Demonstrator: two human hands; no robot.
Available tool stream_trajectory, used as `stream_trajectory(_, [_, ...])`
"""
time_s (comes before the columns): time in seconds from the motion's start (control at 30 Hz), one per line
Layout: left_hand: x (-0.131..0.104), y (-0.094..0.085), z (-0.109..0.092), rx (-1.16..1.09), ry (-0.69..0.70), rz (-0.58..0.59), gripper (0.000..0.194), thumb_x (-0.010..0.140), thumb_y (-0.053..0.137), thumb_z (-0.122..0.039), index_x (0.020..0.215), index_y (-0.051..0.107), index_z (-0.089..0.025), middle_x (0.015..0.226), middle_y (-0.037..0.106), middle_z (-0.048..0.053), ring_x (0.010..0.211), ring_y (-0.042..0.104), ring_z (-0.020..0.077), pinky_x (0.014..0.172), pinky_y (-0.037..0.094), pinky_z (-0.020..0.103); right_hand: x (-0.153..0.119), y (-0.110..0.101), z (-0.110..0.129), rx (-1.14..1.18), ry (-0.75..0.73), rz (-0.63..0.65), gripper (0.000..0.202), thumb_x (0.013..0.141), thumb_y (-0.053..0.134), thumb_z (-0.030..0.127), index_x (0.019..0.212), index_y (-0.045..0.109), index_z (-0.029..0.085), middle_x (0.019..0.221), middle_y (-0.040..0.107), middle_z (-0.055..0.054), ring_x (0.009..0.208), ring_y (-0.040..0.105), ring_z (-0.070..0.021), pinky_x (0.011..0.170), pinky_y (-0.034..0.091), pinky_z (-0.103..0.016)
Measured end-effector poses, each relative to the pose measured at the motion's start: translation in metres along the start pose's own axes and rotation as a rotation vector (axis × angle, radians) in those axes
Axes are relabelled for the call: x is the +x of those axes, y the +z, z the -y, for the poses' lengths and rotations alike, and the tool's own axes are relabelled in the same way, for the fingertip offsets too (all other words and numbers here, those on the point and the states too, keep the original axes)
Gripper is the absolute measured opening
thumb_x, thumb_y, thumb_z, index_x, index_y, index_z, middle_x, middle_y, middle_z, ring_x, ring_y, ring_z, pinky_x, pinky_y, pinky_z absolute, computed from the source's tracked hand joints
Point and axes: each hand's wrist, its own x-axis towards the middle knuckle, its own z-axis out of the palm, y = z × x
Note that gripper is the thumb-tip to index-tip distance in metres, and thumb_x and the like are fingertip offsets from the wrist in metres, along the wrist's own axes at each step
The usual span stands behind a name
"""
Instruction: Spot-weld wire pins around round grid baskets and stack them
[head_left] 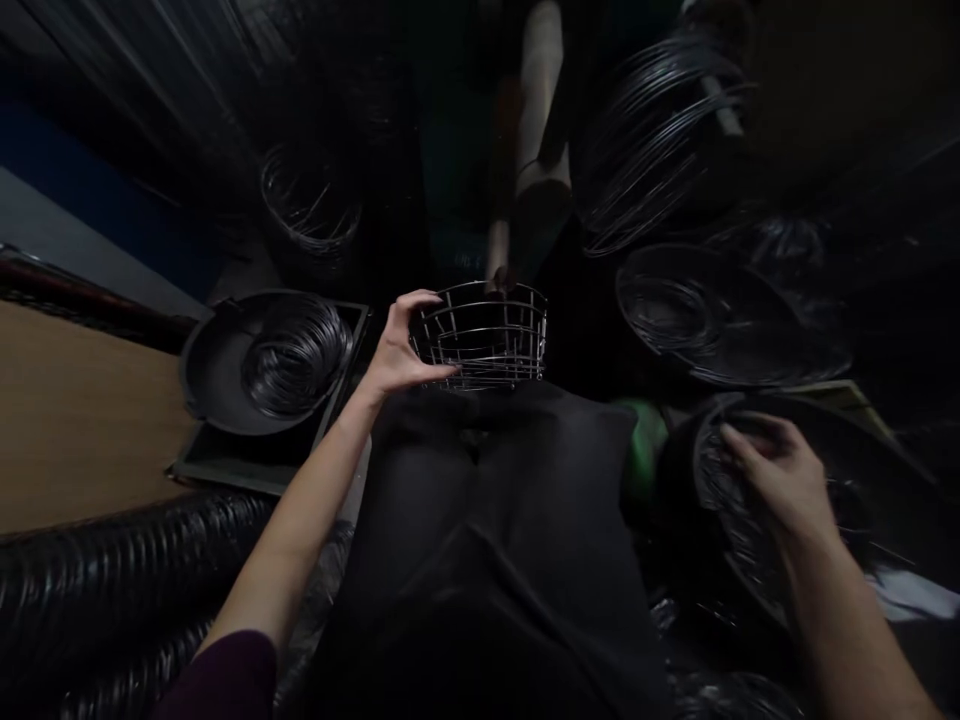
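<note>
A wire basket (487, 330) of shiny metal rods is at the centre, just beyond my lap. My left hand (405, 345) grips its left side, thumb toward the near edge and fingers over the far rim. Above the basket, a rod-like machine part (498, 260) reaches down to its far rim. On the right, my right hand (784, 475) is over a dark tub (720, 410) that holds small shiny metal pieces. Its fingers are bent down at the tub's inner edge; whether they hold a piece is hidden.
At left, a grey basin (217, 370) holds a wire coil (296, 355). Another basin (750, 300) with wire rings stands at right, below a bundle of large wire hoops (645, 130). Stacked dark wire rings (135, 560) lie lower left. A pale machine arm (541, 90) comes down from above.
</note>
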Motion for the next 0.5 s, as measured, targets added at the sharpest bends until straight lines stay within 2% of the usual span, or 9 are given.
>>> stream_trajectory(0.03, [0.002,0.001,-0.007,0.019,0.043,0.019,0.081,0.061,0.083,-0.053,0.127,0.043,-0.026,0.135,0.05,0.012,0.129,0.049,0.0285,0.11,0.042,0.045,0.003,0.009,0.031,0.116,0.077,-0.043,0.044,0.08,0.052,0.075,0.104,0.07,0.043,0.077,0.07,-0.011,0.063,0.065,-0.028,0.053,0.049,-0.045])
stream_trajectory(0.07, [0.004,0.002,-0.014,0.041,0.075,0.047,0.077,0.061,0.084,-0.049,0.124,0.048,-0.026,0.135,0.05,0.011,0.129,0.048,0.0297,0.11,0.041,0.047,0.008,0.019,0.062,0.224,0.133,-0.018,0.036,0.076,0.066,0.066,0.097,0.072,0.038,0.083,0.071,-0.01,0.067,0.066,-0.0239,0.056,0.051,-0.039])
stream_trajectory(0.17, [0.012,0.007,-0.029,0.1,0.128,0.141,0.069,0.061,0.085,-0.045,0.121,0.057,-0.026,0.138,0.048,0.012,0.129,0.045,0.0329,0.11,0.039,0.052,0.029,0.05,0.139,0.32,0.069,0.358,0.044,0.071,0.076,0.058,0.096,0.074,0.022,0.076,0.07,-0.005,0.06,0.061,-0.0162,0.056,0.048,-0.031])
stream_trajectory(0.2, [0.014,0.009,-0.032,0.108,0.146,0.163,0.067,0.061,0.085,-0.046,0.12,0.059,-0.026,0.139,0.047,0.012,0.129,0.044,0.0337,0.11,0.038,0.053,0.038,0.06,0.156,0.3,0.012,0.44,0.045,0.073,0.074,0.057,0.095,0.075,0.018,0.074,0.069,-0.004,0.059,0.06,-0.0151,0.056,0.048,-0.029])
stream_trajectory(0.23, [0.016,0.01,-0.033,0.11,0.165,0.178,0.066,0.062,0.084,-0.045,0.12,0.061,-0.026,0.139,0.046,0.012,0.129,0.043,0.0342,0.109,0.038,0.054,0.045,0.069,0.168,0.259,-0.059,0.466,0.042,0.076,0.072,0.055,0.094,0.075,0.017,0.074,0.07,-0.004,0.061,0.061,-0.0148,0.058,0.048,-0.029])
stream_trajectory(0.27, [0.017,0.011,-0.034,0.111,0.181,0.191,0.064,0.062,0.084,-0.044,0.119,0.062,-0.026,0.139,0.046,0.012,0.129,0.043,0.0344,0.11,0.038,0.054,0.051,0.077,0.176,0.194,-0.146,0.432,0.038,0.08,0.069,0.051,0.092,0.076,0.016,0.077,0.072,-0.004,0.064,0.063,-0.0151,0.062,0.049,-0.028])
stream_trajectory(0.37, [0.015,0.01,-0.033,0.104,0.187,0.204,0.061,0.063,0.084,-0.039,0.12,0.064,-0.026,0.139,0.044,0.012,0.129,0.042,0.0342,0.11,0.038,0.053,0.058,0.095,0.183,-0.134,-0.461,0.201,0.027,0.088,0.064,0.04,0.098,0.076,0.017,0.095,0.076,-0.007,0.082,0.07,-0.0187,0.075,0.051,-0.028])
stream_trajectory(0.43, [0.012,0.01,-0.029,0.084,0.16,0.183,0.063,0.063,0.084,-0.038,0.121,0.064,-0.025,0.138,0.043,0.012,0.13,0.042,0.0341,0.11,0.039,0.053,0.055,0.103,0.18,-0.376,-0.637,0.13,0.033,0.091,0.062,0.037,0.116,0.072,0.017,0.111,0.074,-0.01,0.09,0.071,-0.021,0.073,0.052,-0.028])
stream_trajectory(0.5, [0.009,0.01,-0.025,0.056,0.118,0.153,0.066,0.063,0.085,-0.039,0.123,0.064,-0.025,0.137,0.043,0.012,0.13,0.042,0.034,0.11,0.04,0.053,0.051,0.108,0.176,-0.561,-0.748,0.108,0.041,0.093,0.059,0.034,0.13,0.063,0.016,0.124,0.069,-0.01,0.09,0.072,-0.0213,0.065,0.052,-0.027])
